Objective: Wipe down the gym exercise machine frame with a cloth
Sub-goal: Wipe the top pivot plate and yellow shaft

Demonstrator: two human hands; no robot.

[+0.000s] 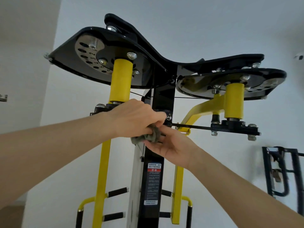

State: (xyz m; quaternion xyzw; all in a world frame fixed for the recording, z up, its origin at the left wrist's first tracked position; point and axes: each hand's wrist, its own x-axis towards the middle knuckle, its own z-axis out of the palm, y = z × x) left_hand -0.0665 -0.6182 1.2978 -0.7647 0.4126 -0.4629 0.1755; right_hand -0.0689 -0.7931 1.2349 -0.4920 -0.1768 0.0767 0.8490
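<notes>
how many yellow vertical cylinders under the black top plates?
2. One yellow cylinder stands at left under the numbered plate; the other stands at right under the right plate. None appears hidden.

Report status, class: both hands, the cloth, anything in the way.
Left hand grips cloth at black column. Right hand open beneath cloth. Black rod juts right beside the hands.

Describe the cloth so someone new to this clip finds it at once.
Find the black central column between the yellow uprights. Midway up it, the left hand grips a bunched grey-green cloth, the right hand flat just beneath. It is the only soft, crumpled thing among glossy metal.
</notes>
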